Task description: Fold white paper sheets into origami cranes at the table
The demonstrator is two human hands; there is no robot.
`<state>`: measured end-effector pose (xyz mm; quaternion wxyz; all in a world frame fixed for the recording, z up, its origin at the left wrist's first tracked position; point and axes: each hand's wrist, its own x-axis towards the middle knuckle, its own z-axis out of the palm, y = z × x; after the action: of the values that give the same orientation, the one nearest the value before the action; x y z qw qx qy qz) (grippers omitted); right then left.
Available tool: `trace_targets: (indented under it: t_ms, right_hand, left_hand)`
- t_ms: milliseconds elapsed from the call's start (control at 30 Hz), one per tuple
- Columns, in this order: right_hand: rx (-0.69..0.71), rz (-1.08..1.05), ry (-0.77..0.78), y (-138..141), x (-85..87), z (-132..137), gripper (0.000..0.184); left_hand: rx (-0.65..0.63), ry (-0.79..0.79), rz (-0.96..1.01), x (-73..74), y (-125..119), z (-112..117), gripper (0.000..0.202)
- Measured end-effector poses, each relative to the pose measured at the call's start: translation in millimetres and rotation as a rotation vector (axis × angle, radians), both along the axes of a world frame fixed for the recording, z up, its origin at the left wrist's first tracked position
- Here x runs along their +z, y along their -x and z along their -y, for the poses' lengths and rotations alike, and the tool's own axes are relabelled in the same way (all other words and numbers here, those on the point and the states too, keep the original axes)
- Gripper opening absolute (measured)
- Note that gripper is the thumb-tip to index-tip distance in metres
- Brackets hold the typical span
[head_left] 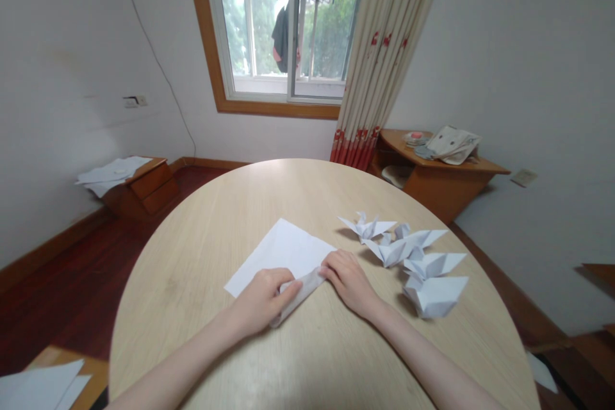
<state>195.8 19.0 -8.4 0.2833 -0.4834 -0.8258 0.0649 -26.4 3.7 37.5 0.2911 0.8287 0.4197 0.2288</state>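
We are seeing a white sheet point(283, 251) lying flat on the round light-wood counter point(206, 307), just ahead of the person and near the counter's middle. Its near corner is being folded up into a narrow flap point(302, 291) running diagonally between both hands.

The left hand point(262, 301) is gripping the lower end of that flap, fingers curled over it and thumb lying along the crease. The right hand point(348, 278) is sitting on the flap's upper end, fingers bent down onto the paper. We cannot tell whether it is pinching or only pressing. Both forearms are coming in bare from the bottom edge.

Just right of the right hand, folded white paper birds point(401, 246) are sitting in a loose cluster on the counter: a small one point(368, 227) farthest back and a bigger one point(435, 295) nearest the counter's edge, close together.

Beyond the counter, a striped curtain point(384, 57) with red marks is hanging beside a wood-framed window point(283, 32), and a dark garment point(282, 35) is hanging outside it. A wooden side cabinet point(432, 179) on the right is carrying a printed paper point(451, 143), its writing too small to read. A low drawer unit point(144, 182) on the left is carrying loose white sheets point(113, 173). More white paper point(38, 387) is lying at the bottom left corner.
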Motion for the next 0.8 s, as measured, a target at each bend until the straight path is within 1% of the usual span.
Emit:
trace_targets:
  t_ms: [67,200,367,467,567,800]
  right_hand:
    - [-0.015,0.013,0.007,0.1,-0.3,0.3,0.021]
    - [-0.049,0.023,0.029,0.5,-1.6,0.9,0.021]
    - [-0.065,0.032,0.063,1.0,-2.3,0.7,0.026]
    - [-0.069,0.041,0.087,1.6,-0.9,0.6,0.024]
    - [-0.06,0.054,0.113,2.8,1.1,1.1,0.02]
    - [0.028,0.088,0.15,3.7,3.9,3.9,0.017]
  left_hand:
    - [0.012,0.127,0.046,-1.3,-0.3,0.1,0.039]
    - [-0.027,0.474,0.154,-5.1,0.5,0.2,0.041]
    - [-0.078,0.695,0.273,-7.4,-0.6,1.5,0.048]
    - [-0.097,0.804,0.326,-10.2,-1.9,1.5,0.047]
    - [-0.137,0.855,0.343,-11.0,-1.4,0.7,0.043]
    - [-0.253,0.772,0.206,-2.6,1.4,1.1,0.036]
